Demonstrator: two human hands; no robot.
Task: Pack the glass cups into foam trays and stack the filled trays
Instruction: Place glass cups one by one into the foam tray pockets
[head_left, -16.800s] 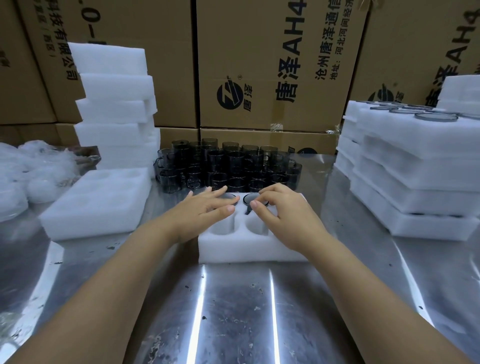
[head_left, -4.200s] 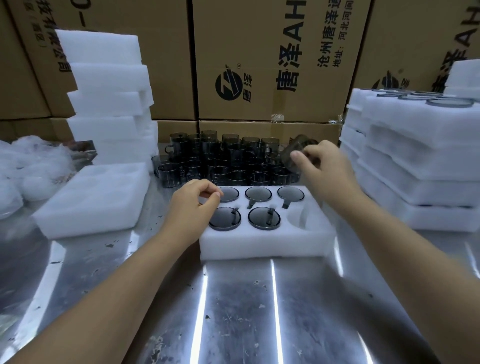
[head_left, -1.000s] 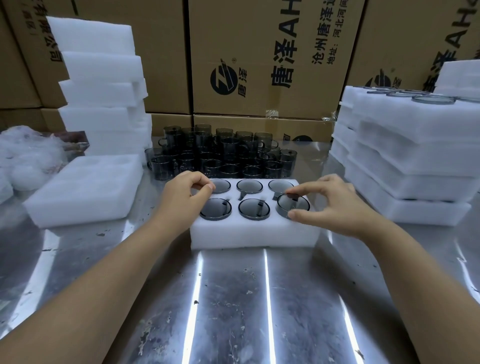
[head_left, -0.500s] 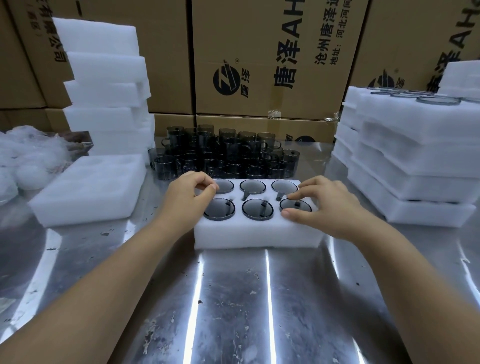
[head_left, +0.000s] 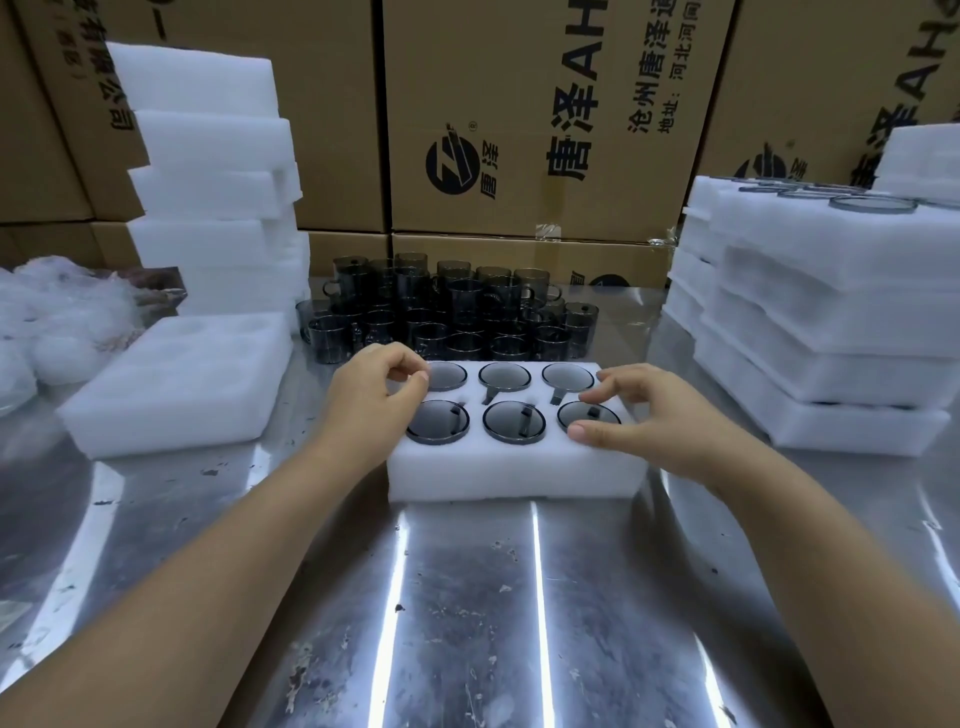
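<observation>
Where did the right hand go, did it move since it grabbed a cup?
Yes. The right hand came toward the person, from the loose cups down to the near right corner of the foam tray.

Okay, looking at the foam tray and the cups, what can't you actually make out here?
Head view:
Far-left cup: partly hidden by left hand.
Left hand's grip: curled fingers hide whether it pinches anything.
Loose cups: overlapping dark glass, uncountable.
Filled stack: cut by right edge; lower trays' contents hidden by foam.
</observation>
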